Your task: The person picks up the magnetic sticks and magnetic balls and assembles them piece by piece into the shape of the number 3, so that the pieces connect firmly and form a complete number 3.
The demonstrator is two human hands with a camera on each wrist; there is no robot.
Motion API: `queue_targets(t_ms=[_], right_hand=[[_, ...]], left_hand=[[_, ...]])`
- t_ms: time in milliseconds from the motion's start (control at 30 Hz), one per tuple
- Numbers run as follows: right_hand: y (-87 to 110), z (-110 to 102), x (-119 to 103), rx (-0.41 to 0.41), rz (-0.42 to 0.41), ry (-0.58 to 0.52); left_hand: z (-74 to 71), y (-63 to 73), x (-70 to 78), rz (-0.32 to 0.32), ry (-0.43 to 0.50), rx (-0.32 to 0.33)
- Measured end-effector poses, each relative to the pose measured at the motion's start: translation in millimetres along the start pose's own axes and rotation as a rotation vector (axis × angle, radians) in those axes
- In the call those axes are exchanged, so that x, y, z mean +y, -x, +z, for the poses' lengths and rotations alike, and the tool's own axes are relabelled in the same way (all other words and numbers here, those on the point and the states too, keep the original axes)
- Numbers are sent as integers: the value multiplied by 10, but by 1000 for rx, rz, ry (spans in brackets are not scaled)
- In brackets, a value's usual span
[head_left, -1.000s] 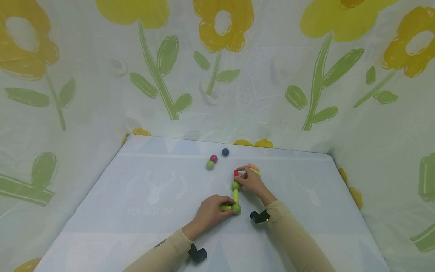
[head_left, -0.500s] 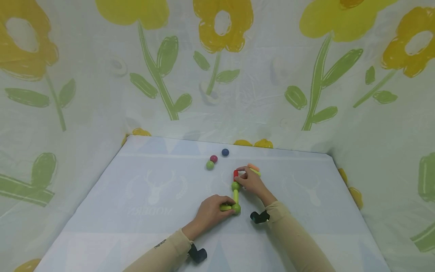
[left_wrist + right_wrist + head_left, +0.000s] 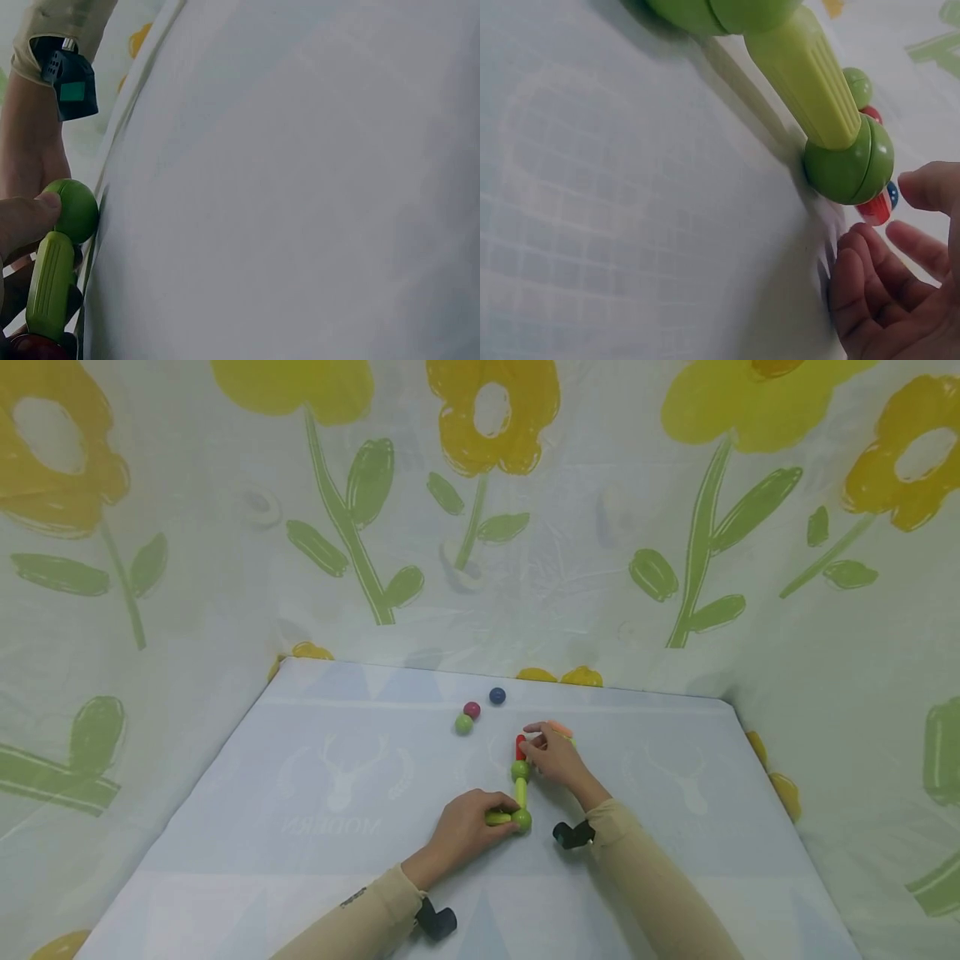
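Observation:
Near the table's middle lies a joined toy of balls and rods. My left hand (image 3: 468, 825) pinches its near green ball (image 3: 521, 821), beside a green rod (image 3: 497, 818). In the left wrist view the thumb presses that ball, and a dark red ball (image 3: 37, 347) shows at the rod's other end. A yellow-green rod (image 3: 521, 792) runs from the near ball to a farther green ball (image 3: 520, 770), from which a red rod (image 3: 520, 747) extends. Right of the red rod is my right hand (image 3: 558, 758), its fingers parted and holding nothing.
Behind the right hand lies an orange rod (image 3: 559, 728), with a yellow-green piece partly hidden beside it. Farther back are loose green (image 3: 464, 724), magenta (image 3: 472, 710) and blue (image 3: 497, 696) balls. Flower-printed curtains (image 3: 555, 568) enclose the table (image 3: 300, 860).
My right hand has let go of the red rod, its fingers spreading and shifting slightly right. The left hand and the joined pieces stay where they were.

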State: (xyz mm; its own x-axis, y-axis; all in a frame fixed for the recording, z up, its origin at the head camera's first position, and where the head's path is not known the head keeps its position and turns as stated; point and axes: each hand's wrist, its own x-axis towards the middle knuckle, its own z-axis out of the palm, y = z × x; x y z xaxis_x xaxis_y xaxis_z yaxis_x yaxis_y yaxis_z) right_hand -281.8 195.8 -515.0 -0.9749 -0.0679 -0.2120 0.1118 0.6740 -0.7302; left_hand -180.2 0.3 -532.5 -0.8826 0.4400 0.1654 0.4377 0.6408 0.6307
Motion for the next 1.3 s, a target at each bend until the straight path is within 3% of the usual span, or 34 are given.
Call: queue_targets(t_ms=[200,567,900,1300], right_hand=[[-67,-15,-49,66,-21,20],[-292,-59,-127,63,16,48],[-470,-86,-205,55,-36,98],[-662,-69,-264,41,-23,124]], left_hand=[[-7,-8,-16,-9,9,-10],[-29,-19,-10,-26,16,-25],[-5,-28,-28,-10,36,-20],[33,-1,-38,-6,54,-10]])
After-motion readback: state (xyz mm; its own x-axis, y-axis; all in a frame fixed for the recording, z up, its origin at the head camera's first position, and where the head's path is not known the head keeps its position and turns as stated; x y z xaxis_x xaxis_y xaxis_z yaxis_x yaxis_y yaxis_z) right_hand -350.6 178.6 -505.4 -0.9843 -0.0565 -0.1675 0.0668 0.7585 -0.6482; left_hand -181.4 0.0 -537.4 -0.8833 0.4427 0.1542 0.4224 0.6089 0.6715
